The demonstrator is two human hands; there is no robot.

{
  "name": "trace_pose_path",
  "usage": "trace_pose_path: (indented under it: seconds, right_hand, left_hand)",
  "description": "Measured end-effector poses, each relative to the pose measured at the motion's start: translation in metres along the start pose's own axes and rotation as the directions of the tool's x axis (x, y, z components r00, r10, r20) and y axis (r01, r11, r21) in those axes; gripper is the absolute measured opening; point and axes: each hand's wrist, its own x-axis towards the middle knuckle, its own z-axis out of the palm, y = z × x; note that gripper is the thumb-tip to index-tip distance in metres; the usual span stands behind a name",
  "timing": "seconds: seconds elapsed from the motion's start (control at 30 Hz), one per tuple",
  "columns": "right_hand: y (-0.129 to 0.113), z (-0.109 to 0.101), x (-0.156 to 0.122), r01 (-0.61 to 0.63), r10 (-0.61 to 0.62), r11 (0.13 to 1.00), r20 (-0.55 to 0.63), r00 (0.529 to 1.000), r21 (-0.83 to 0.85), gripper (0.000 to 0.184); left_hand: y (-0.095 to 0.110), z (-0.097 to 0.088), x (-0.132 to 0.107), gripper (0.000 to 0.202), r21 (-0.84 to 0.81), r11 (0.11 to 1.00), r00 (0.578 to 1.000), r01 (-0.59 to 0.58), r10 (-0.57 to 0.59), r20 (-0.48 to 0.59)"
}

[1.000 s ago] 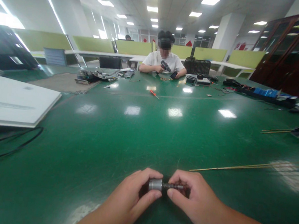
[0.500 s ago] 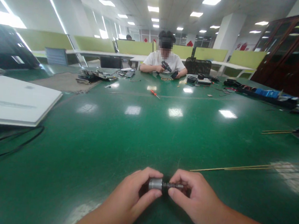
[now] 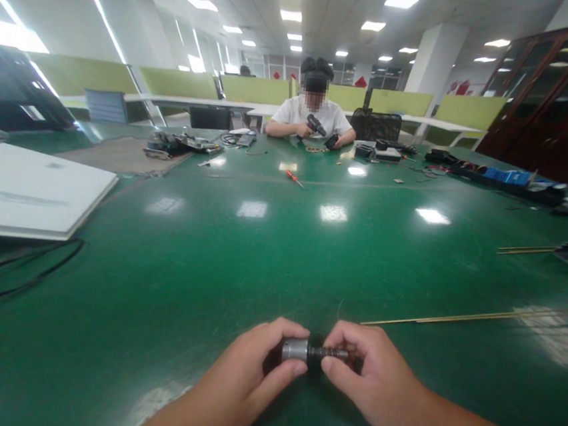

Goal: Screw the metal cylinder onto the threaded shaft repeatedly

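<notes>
Near the front edge of my view, a silver metal cylinder (image 3: 295,349) lies sideways between the thumb and fingers of my left hand (image 3: 261,368). From its right end sticks a thin dark shaft (image 3: 335,353) with spiral ridges, either a thread or a coil; I cannot tell which. My right hand (image 3: 373,376) pinches this ridged shaft between thumb and forefinger, a short way from the cylinder. The shaft's tip points right, towards the right palm. Both hands are low over the green table (image 3: 238,269), and curled fingers hide part of the piece.
Thin brass-coloured rods (image 3: 454,318) lie to the right. A white board (image 3: 34,196) and black cables (image 3: 31,279) are at left. A red screwdriver (image 3: 293,178) lies further off. Across the table a person in a white shirt (image 3: 286,116) holds a power drill (image 3: 316,125).
My right fingertips have shifted very slightly right along the shaft, and its ridges look a little different. My left hand and the cylinder stay almost in place.
</notes>
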Motion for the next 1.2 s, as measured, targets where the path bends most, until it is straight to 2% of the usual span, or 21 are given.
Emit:
trace_pose_path:
  seconds: [1.2]
  right_hand:
    - [0.0018,0.0017,-0.0002,0.018,-0.016,0.999,-0.041,0.999,0.043,0.009]
  left_hand:
    - [-0.0006,-0.0030,-0.0002,0.020,-0.049,0.998,0.999,-0.038,0.036,-0.036]
